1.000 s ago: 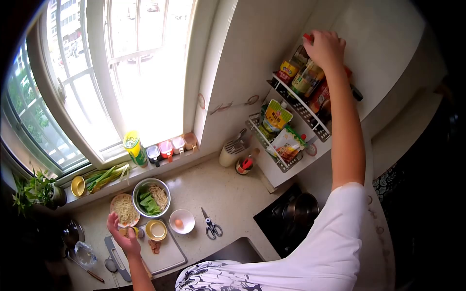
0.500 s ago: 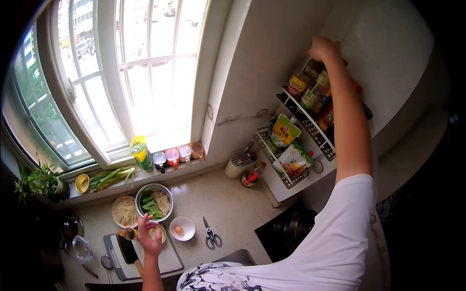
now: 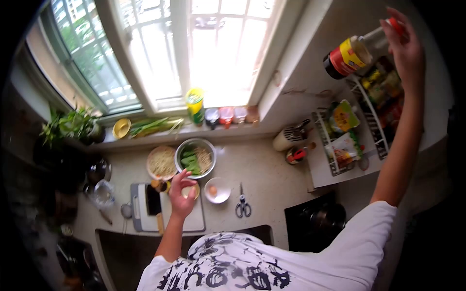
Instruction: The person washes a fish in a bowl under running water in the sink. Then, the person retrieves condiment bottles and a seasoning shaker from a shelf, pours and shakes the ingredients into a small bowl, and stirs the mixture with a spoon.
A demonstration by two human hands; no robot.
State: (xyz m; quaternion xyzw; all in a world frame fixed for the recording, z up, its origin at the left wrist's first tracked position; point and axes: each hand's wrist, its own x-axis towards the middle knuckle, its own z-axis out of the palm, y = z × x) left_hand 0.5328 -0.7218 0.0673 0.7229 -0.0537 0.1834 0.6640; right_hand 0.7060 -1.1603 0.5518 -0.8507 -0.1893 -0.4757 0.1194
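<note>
At the upper right, my right hand (image 3: pixel 407 51) grips the red-capped neck of a bottle (image 3: pixel 347 58) with a yellow and red label and dark contents low down. The bottle is tilted, clear of the wall rack (image 3: pixel 371 111). My left hand (image 3: pixel 182 196) hovers over the cutting board (image 3: pixel 194 218) with its fingers apart, holding nothing. It partly covers a small yellow bowl (image 3: pixel 195 190) and is beside a small bottle (image 3: pixel 159 185) lying on its side. A cleaver (image 3: pixel 153 200) rests on the board. Behind are a metal bowl (image 3: pixel 212 167) of greens and shreds and a plate of noodles (image 3: pixel 161 162).
A white bowl with an egg (image 3: pixel 217 190) and scissors (image 3: pixel 243 206) lie on the counter. Spice boxes (image 3: pixel 225 115), a yellow-green canister (image 3: pixel 195 105) and scallions (image 3: pixel 155 127) line the sill. A knife block (image 3: pixel 286 138) stands near the stove (image 3: pixel 310 223); a sink (image 3: pixel 121 252) is in front.
My right hand has lifted the bottle out of the rack, up and toward the window. My left hand remains above the board. The whole view has shifted, with the counter items now farther right.
</note>
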